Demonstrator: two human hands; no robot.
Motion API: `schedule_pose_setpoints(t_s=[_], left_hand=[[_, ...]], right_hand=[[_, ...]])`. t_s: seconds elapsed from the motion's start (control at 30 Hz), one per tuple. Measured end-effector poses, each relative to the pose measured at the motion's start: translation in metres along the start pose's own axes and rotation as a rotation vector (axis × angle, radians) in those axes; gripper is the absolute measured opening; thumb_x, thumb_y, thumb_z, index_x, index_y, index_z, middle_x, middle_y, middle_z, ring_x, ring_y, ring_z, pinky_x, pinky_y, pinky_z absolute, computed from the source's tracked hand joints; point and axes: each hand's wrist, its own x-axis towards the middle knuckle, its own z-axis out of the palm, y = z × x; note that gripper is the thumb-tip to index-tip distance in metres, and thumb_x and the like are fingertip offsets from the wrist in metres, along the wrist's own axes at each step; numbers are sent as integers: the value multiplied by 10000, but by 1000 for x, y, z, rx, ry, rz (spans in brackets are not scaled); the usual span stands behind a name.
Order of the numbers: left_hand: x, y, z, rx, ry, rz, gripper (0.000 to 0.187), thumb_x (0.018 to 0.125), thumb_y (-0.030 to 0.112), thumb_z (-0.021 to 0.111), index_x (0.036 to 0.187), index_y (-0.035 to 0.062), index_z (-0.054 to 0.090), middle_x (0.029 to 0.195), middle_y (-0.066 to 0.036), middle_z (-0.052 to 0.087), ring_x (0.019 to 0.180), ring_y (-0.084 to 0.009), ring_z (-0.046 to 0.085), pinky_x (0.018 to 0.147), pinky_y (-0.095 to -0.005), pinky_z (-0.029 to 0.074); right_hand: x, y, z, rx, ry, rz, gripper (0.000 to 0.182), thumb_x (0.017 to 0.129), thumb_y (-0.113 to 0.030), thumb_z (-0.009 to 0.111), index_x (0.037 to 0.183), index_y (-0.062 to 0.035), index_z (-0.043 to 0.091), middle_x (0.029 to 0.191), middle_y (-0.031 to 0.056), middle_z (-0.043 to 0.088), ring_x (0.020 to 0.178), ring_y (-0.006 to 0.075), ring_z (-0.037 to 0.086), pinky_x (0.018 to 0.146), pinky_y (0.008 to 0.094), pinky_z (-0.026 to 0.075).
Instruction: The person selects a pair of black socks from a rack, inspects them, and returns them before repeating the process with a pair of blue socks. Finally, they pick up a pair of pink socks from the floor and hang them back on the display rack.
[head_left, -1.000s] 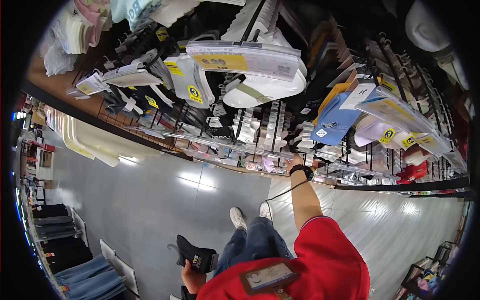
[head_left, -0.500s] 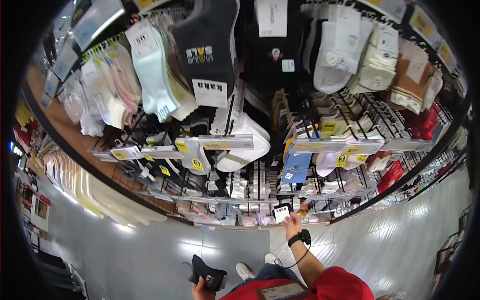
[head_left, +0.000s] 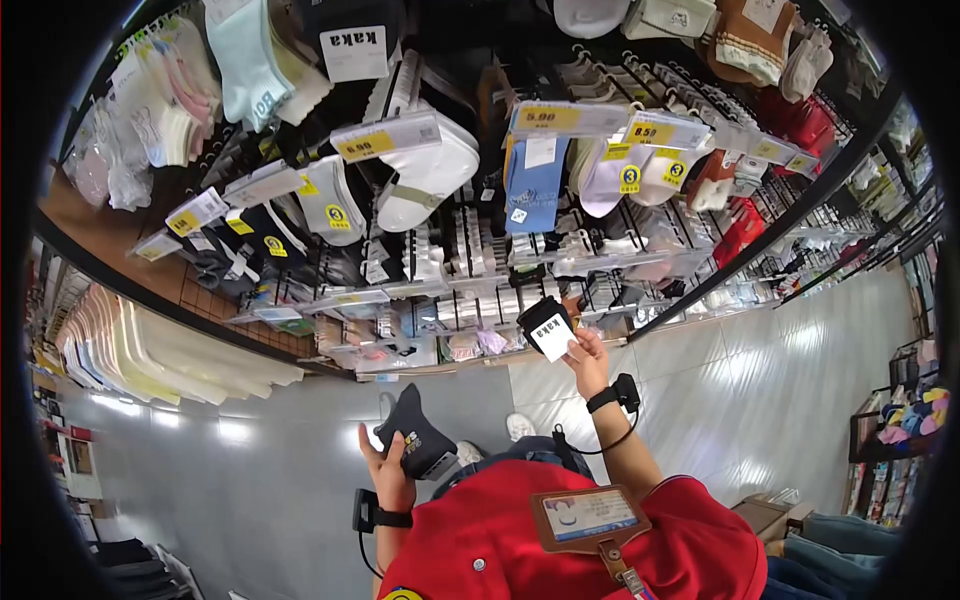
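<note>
Black socks (head_left: 540, 312) with a white "kaka" label (head_left: 552, 337) sit pinched in our right hand (head_left: 590, 362), just in front of the lower sock rack (head_left: 470, 285). Our left hand (head_left: 392, 478) grips dark grey socks (head_left: 408, 425) with gold lettering, one finger spread away from them, over the grey floor (head_left: 290, 450). We wear black straps on both wrists. Farther up the display, blue socks (head_left: 535, 190) hang beneath a 5.90 price tag (head_left: 565, 118), with white socks (head_left: 405, 200) to their left. A brown badge holder (head_left: 590, 517) lies against our red shirt (head_left: 480, 520).
</note>
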Motion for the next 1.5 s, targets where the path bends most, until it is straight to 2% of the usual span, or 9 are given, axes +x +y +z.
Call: schedule_pose_setpoints(t_s=[0.13,0.3,0.4,0.5,0.67,0.77,0.87,1.43,1.5], left_hand=[[8,-11,-7,19,-127,-25,405,871,33,495,1268,56,418,1074,-68,537,924,-147,537,795,-295,466],[22,-30,-1,302,-435,-380,251,879,61,475,1099,27,590,1010,-44,566,893,-115,535,778,-232,444],[22,-26,23,288,-561,-677,448,944,376,381,1116,10,573,1036,-94,585,973,-147,542,824,-262,450],[22,-25,39,53,-795,-684,585,925,495,326,1161,-1,526,1086,-124,574,1016,-176,541,865,-290,444],[14,-30,51,-267,-585,-569,499,916,384,451,1230,-4,435,1076,-124,580,1011,-175,550,877,-301,444],[16,-19,45,-168,-374,-232,352,827,83,621,1146,11,492,983,-52,600,877,-100,578,788,-236,465],[19,-15,40,-97,-296,-14,319,835,93,615,1123,12,507,973,-40,595,857,-83,564,771,-222,456],[16,0,27,-270,-204,-37,224,838,31,587,1050,14,517,958,-66,607,829,-116,596,735,-260,501],[15,-3,27,-240,-214,-30,235,836,33,591,1058,9,518,963,-65,606,820,-111,595,733,-250,497]], right_hand=[[-26,-15,3,31,-97,81,205,837,-23,552,1019,-114,528,936,-9,593,840,117,569,721,295,478],[-58,-37,33,194,-388,173,212,844,-17,538,1034,-100,495,1004,35,594,893,139,587,740,295,500],[-76,-50,56,293,-513,197,219,845,-5,530,1040,-89,477,1033,57,585,928,167,594,780,323,515],[-89,-55,68,315,-683,219,207,834,15,541,1012,-68,476,1018,54,576,899,154,600,767,300,521],[-95,-59,61,103,-776,242,205,818,14,572,995,-52,495,966,22,555,856,110,584,735,255,505],[-97,-66,60,-149,-755,196,215,815,11,583,1007,-53,511,985,17,560,840,87,559,709,233,483],[-96,-62,60,-121,-651,233,218,818,13,578,1014,-53,511,998,26,563,841,91,562,708,239,486],[-95,-61,94,6,-757,352,250,860,-38,505,1108,-40,472,1021,43,554,955,132,546,759,287,488],[-95,-62,102,-217,-754,345,261,872,-76,513,1125,-28,469,1038,38,549,967,119,531,803,263,452]])
